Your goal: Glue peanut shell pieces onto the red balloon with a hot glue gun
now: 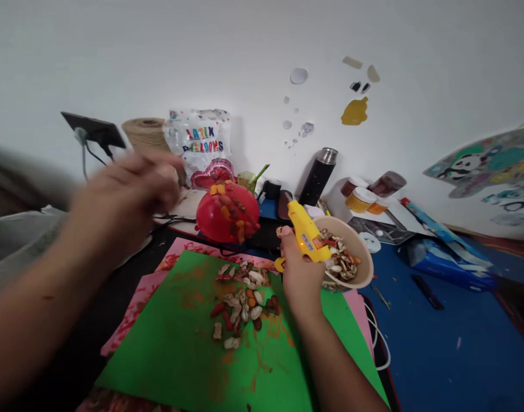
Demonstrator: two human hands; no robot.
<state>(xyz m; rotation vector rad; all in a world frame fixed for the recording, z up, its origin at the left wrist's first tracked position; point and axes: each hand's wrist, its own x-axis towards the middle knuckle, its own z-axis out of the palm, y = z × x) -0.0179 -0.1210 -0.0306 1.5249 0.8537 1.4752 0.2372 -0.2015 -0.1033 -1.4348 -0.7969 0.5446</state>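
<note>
My right hand grips a yellow hot glue gun just in front of a tub. My left hand is raised at the left and blurred by motion; its fingers look curled together, and what they hold, if anything, does not show. Right of it, at the back of the green sheet, sits a red balloon with orange and dark red pieces stuck on it. Peanut shells, some painted red or orange, lie loose on the green sheet. More shells are in the beige tub.
A bag of latex balloons, a twine roll and a black flask stand along the wall. Paint jars sit behind the tub. A blue packet and a white cable lie at the right. Pink sheets stick out under the green one.
</note>
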